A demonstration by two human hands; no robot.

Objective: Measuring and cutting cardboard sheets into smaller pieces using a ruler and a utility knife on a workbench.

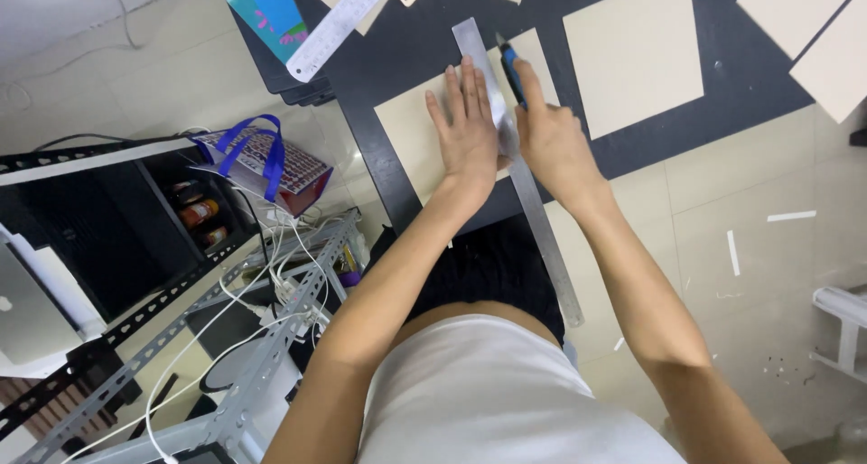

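Observation:
My left hand (pixel 468 125) lies flat, fingers spread, on a long steel ruler (pixel 542 238) and a beige card sheet (pixel 408 130) on a dark cutting mat (pixel 424 40). My right hand (pixel 549 137) grips a blue utility knife (pixel 512 67), whose tip rests against the ruler's right edge near the sheet's far end. The ruler runs from the mat's far part back towards my body, past the mat's near edge.
More beige card pieces (pixel 632 53) lie on the mat and floor to the right. A white plastic ruler (pixel 336 26) and a blue card (pixel 269 8) lie at the far left. A metal shelf (pixel 226 356) with cables and a bag (pixel 271 162) stands left.

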